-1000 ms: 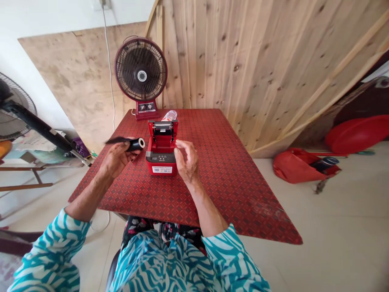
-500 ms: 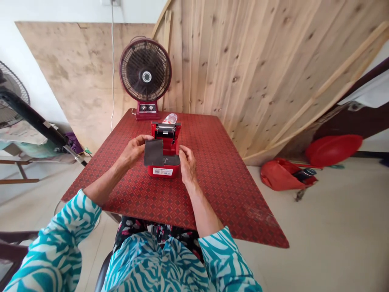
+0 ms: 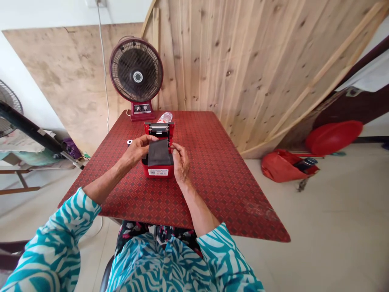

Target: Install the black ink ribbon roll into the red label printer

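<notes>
Head view: dark ribbon sheet (image 3: pixel 159 153) spans the top of an open red label printer (image 3: pixel 158 172), its upper corners pinched between the closed fingers of the left hand (image 3: pixel 137 149) and right hand (image 3: pixel 181 162). Small spool core (image 3: pixel 130 142) lies nearby on the red bench (image 3: pixel 231 182).

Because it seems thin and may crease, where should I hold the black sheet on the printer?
Probably by its two upper corners, from above and the front: the black sheet is thin and lies flat on the red printer, so corners lift easiest.
</notes>
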The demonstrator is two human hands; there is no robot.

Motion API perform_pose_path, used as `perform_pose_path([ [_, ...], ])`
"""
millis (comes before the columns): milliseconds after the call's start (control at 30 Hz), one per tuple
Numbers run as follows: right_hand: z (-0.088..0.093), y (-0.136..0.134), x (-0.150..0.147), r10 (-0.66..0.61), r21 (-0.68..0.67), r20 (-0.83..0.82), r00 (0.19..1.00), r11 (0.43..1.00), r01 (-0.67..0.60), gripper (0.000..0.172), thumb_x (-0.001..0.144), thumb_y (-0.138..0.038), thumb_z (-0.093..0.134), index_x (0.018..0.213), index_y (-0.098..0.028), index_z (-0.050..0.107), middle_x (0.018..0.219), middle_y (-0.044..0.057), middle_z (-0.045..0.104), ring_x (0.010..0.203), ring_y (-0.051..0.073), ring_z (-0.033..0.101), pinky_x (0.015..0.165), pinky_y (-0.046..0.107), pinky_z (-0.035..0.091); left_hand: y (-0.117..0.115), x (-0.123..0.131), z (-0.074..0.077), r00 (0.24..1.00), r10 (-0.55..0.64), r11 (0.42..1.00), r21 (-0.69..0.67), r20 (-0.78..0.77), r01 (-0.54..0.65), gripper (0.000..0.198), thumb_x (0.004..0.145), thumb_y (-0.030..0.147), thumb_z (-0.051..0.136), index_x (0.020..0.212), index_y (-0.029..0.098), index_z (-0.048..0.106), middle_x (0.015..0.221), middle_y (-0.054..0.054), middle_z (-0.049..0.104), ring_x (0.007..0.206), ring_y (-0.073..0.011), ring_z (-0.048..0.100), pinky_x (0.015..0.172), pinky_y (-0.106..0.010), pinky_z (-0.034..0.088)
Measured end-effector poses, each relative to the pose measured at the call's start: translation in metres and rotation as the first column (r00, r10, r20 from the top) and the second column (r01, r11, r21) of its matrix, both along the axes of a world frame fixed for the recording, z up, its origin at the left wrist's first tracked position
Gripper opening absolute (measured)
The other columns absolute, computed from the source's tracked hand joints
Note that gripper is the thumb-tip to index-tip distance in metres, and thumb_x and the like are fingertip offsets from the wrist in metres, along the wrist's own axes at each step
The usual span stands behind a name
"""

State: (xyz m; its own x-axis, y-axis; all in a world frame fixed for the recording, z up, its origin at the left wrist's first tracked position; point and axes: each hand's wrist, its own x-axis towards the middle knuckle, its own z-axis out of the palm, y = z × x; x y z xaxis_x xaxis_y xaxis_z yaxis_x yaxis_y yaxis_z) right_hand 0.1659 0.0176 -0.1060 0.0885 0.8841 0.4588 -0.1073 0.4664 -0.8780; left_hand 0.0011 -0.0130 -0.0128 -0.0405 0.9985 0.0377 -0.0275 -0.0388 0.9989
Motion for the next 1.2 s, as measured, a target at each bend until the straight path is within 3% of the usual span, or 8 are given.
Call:
perform_pose_path([
  [200,-0.01,0.011,-0.001,-0.063,-0.165,-0.128,0.99,0.985,0.041,0.042,0.089,-0.058,0.055,0.107,-0.023,0.068,0.107,0.007,0.077,0.103,0.022,0.07,0.097,0.043,0.054,0.018,-0.011,0.005,0.996,0.033,0.997,-0.073,-0.088,-0.04,0.047,0.055,0.045,0.092,0.082,0.015,0.068,0.064,-0.002,0.069,0.056,-0.0106,0.059,0.051,-0.02,0.039],
  [367,0.0,0.001,0.0,-0.017,-0.023,-0.08,0.997,1.0,0.016,0.04,0.092,-0.058,0.056,0.113,-0.025,0.068,0.107,0.006,0.077,0.103,0.022,0.07,0.098,0.043,0.054,0.01,-0.008,0.015,0.996,0.023,0.995,-0.091,-0.081,-0.03,0.049,0.06,0.05,0.089,0.085,0.015,0.065,0.063,-0.004,0.07,0.06,-0.014,0.066,0.053,-0.02,0.042],
  [500,0.011,-0.008,0.002,0.084,0.128,-0.011,0.996,0.988,-0.082,0.037,0.094,-0.053,0.059,0.121,-0.028,0.065,0.102,0.004,0.076,0.101,0.021,0.07,0.098,0.043,0.054,0.004,0.007,0.01,0.983,0.085,0.996,0.012,-0.166,-0.084,0.052,0.058,0.052,0.089,0.085,0.017,0.062,0.073,-0.002,0.071,0.066,-0.0143,0.067,0.061,-0.024,0.05],
  [667,0.019,-0.009,0.006,0.096,0.108,-0.087,0.992,0.99,-0.086,0.039,0.091,-0.056,0.061,0.119,-0.029,0.064,0.112,0.005,0.075,0.101,0.02,0.071,0.092,0.039,0.058,-0.006,0.029,-0.005,0.942,0.121,0.978,0.202,-0.313,-0.059,0.046,0.063,0.046,0.087,0.085,0.019,0.057,0.083,0.0,0.069,0.066,-0.0122,0.064,0.063,-0.025,0.051],
  [767,0.021,-0.002,0.009,0.106,0.094,-0.061,0.992,0.991,-0.1,0.045,0.086,-0.062,0.063,0.117,-0.03,0.066,0.108,0.004,0.076,0.098,0.021,0.07,0.089,0.038,0.059,-0.015,0.037,-0.006,0.91,0.091,0.966,0.256,-0.405,0.018,0.041,0.067,0.037,0.085,0.089,0.02,0.054,0.095,-0.003,0.07,0.074,-0.0142,0.068,0.069,-0.028,0.055],
  [867,0.023,0.006,0.012,0.146,0.066,-0.105,0.984,0.988,-0.14,0.048,0.085,-0.069,0.059,0.113,-0.031,0.068,0.104,0.003,0.077,0.102,0.022,0.07,0.092,0.04,0.059,-0.024,0.035,0.001,0.866,-0.067,0.96,0.205,-0.495,0.191,0.039,0.074,0.031,0.08,0.103,0.02,0.056,0.098,-0.006,0.073,0.083,-0.019,0.073,0.073,-0.031,0.058],
  [1067,0.032,0.001,0.018,0.338,-0.068,-0.229,0.913,0.93,-0.361,0.065,0.078,-0.083,0.055,0.111,-0.028,0.071,0.111,0.005,0.079,0.105,0.025,0.072,0.095,0.045,0.059,-0.025,0.017,0.032,0.788,-0.023,0.907,0.319,-0.615,0.276,0.041,0.085,0.034,0.073,0.123,0.02,0.065,0.126,-0.012,0.071,0.107,-0.0247,0.071,0.092,-0.037,0.058],
  [1200,0.039,-0.005,0.023,0.406,-0.043,-0.19,0.894,0.906,-0.421,0.071,0.071,-0.085,0.064,0.114,-0.03,0.071,0.121,0.005,0.077,0.11,0.025,0.071,0.1,0.046,0.058,-0.018,0.014,0.048,0.677,-0.143,0.838,0.275,-0.722,0.471,0.048,0.084,0.03,0.075,0.131,0.025,0.068,0.136,-0.01,0.068,0.127,-0.0291,0.063,0.111,-0.045,0.048],
])
